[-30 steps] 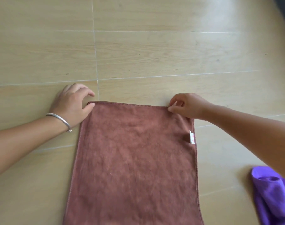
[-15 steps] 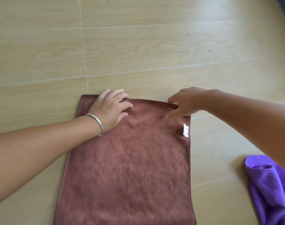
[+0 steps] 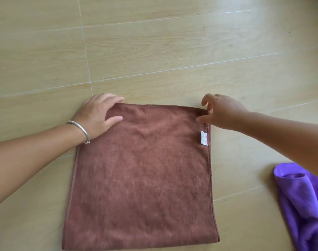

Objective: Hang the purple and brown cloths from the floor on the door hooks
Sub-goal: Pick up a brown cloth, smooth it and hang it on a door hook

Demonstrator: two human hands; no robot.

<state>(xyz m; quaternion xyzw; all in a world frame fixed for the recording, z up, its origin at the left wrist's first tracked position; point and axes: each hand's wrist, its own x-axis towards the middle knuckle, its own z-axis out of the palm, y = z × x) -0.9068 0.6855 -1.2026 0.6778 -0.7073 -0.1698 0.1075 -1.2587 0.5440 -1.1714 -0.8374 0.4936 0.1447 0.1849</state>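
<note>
Brown microfibre cloth (image 3: 142, 178) lies flat on the wood-look tile floor (image 3: 154, 51). Left hand (image 3: 96, 115) spread on its far corner; right hand (image 3: 221, 113), grip loosely open, at the opposite corner. Crumpled purple cloth (image 3: 304, 201) near right forearm. Neither hung; no hooks visible.

purple cloth (image 3: 302, 201): cut by right edge | label (image 3: 203, 138): print unreadable

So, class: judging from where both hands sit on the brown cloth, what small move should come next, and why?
Probably pinch its far corners and lift. The brown cloth lies flat on the floor; the left hand and right hand rest open at those corners, gripping nothing.
</note>
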